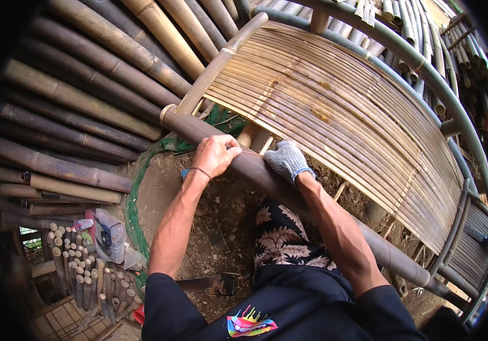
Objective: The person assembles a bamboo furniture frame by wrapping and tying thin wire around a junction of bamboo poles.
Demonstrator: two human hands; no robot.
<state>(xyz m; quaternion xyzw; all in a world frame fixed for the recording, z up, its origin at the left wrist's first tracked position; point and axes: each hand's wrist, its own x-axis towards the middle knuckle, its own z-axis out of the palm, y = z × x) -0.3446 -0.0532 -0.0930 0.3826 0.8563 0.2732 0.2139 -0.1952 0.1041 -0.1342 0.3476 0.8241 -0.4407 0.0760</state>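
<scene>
A thick dark bamboo pole forms the front rail of a bamboo bench frame and crosses in front of me. My left hand, bare with a thin bracelet at the wrist, rests over this pole with thumb and forefinger pinched. A thin reddish string runs from that pinch across the pole to my right hand. My right hand wears a grey knit glove with a blue cuff, and its fingers are curled closed at the string's other end. Beyond both hands lies the seat of narrow bamboo slats, with a gap before the rail.
Long bamboo poles are piled at the left. Short cut pieces stand bundled at lower left beside a plastic bag. A curved bamboo backrest rail rises at the far right. A dark tool lies on the right-hand slats.
</scene>
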